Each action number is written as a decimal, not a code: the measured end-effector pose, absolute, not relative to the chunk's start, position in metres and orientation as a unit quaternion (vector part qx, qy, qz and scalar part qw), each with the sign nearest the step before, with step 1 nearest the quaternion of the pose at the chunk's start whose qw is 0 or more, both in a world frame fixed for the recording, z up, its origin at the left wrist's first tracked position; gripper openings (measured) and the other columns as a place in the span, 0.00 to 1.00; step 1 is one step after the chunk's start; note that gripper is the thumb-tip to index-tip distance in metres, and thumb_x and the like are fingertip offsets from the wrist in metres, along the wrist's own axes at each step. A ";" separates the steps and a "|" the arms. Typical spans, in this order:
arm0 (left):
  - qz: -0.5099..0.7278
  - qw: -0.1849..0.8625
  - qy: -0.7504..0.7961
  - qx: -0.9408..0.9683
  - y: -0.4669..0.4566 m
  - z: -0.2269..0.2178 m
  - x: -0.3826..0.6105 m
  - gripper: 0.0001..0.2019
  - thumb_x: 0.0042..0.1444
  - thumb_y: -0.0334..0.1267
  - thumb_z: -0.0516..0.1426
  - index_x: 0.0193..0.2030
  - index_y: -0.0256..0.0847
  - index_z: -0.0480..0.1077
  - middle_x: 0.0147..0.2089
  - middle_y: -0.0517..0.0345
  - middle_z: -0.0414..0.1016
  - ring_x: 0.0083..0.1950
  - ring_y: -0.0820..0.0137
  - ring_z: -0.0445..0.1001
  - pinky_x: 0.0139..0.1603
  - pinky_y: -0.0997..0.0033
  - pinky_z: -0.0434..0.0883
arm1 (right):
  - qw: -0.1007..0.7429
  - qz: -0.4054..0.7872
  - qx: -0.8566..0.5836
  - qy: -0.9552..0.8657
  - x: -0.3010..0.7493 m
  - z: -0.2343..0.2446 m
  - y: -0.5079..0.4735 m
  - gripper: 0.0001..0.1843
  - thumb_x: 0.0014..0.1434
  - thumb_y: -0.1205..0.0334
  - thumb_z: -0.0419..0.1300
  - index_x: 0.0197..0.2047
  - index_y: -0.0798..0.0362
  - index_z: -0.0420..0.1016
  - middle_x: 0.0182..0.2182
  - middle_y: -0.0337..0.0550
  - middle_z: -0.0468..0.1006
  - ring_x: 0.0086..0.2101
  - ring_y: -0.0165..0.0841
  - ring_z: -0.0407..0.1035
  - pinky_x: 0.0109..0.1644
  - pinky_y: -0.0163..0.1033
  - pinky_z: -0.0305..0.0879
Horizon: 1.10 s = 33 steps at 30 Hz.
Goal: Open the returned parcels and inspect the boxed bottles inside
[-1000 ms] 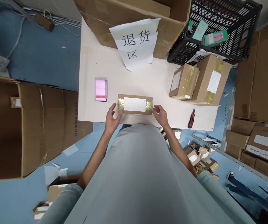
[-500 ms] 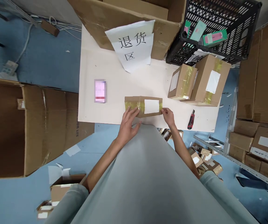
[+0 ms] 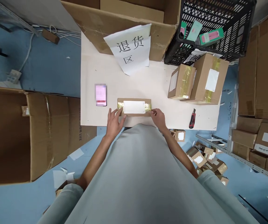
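Note:
A small flat cardboard parcel (image 3: 134, 107) with a white label and yellow tape lies near the front edge of the pale table (image 3: 148, 84). My left hand (image 3: 114, 122) holds its left end, fingers curled against the side. At its right end my right hand (image 3: 158, 116) grips the corner. Both hands rest at the table's front edge.
A phone (image 3: 100, 95) lies left of the parcel. Two taped boxes (image 3: 198, 81) stand at the right, a red box cutter (image 3: 192, 119) in front of them. A big carton with a paper sign (image 3: 130, 49) and a black crate (image 3: 215, 28) fill the back. A large open carton (image 3: 29, 130) stands left.
The parcel was shifted right and turned half a second ago; now it is back in front of me, label up, with a hand at each end.

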State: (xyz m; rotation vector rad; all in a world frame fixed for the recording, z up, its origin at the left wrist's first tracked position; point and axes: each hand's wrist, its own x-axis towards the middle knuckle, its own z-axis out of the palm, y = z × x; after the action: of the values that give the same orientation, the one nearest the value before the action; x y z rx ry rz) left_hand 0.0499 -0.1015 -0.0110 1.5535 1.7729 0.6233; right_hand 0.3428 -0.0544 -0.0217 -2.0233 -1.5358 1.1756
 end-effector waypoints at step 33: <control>0.285 0.430 0.769 0.378 -0.098 -0.025 0.023 0.19 0.57 0.51 0.70 0.50 0.43 0.81 0.51 0.48 0.88 0.48 0.55 0.88 0.59 0.52 0.83 | 0.128 0.434 -0.705 -0.546 0.353 -0.020 -0.073 0.26 0.69 0.34 0.62 0.30 0.43 0.83 0.32 0.44 0.88 0.36 0.43 0.80 0.43 0.45 0.72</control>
State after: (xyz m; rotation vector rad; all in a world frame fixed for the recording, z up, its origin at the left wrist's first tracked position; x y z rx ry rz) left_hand 0.0225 -0.0979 -0.0249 0.9427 1.9176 0.7104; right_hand 0.3525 -0.0728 -0.0196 -2.0511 -1.5879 1.2636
